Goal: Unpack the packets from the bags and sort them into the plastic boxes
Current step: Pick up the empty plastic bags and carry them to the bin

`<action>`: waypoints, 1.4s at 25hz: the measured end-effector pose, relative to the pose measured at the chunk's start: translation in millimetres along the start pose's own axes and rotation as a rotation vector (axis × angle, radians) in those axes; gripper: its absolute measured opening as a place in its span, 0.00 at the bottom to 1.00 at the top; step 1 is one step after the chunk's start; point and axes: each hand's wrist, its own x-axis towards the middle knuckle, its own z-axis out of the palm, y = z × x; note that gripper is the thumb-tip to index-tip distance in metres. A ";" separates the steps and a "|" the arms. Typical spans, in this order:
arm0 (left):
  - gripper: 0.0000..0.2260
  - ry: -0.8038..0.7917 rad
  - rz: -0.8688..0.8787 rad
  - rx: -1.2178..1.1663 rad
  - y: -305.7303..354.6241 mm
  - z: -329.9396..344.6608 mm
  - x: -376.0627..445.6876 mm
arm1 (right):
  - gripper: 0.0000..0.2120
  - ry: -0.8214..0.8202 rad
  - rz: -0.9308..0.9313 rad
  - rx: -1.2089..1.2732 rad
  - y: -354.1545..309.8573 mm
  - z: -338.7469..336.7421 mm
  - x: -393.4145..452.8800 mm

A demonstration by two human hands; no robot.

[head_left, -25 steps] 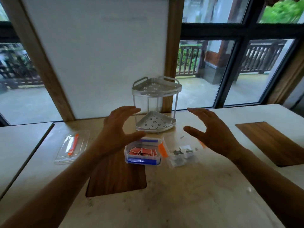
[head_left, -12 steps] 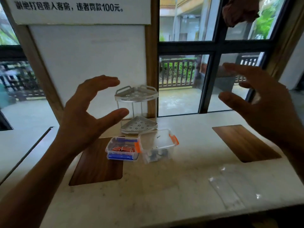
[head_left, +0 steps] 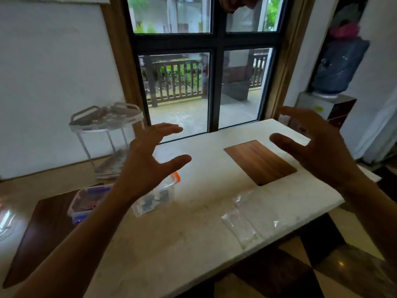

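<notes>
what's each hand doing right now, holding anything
Left hand: open, fingers spread, holding nothing, raised above the plastic boxes.
Right hand: open, fingers spread, holding nothing, raised above the table.

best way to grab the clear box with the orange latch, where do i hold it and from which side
Take the clear box with the orange latch by its two long side walls, coming down from above. It sits upright on the table with its top open, and the blue-trimmed box stands close on its left, so a side approach looks cramped. The left hand hovers over it, open and holding nothing, so probably use that one.
</notes>
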 end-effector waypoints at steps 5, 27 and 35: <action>0.26 -0.160 0.029 -0.133 -32.2 97.7 46.9 | 0.29 -0.017 0.233 -0.106 78.5 1.3 -7.6; 0.28 -1.081 -0.525 0.167 -189.6 405.2 -12.1 | 0.37 -0.826 1.148 -0.274 299.4 232.9 -130.2; 0.16 -1.089 -0.403 0.323 -166.5 412.4 -22.5 | 0.30 -0.796 1.166 -0.310 299.0 249.7 -132.9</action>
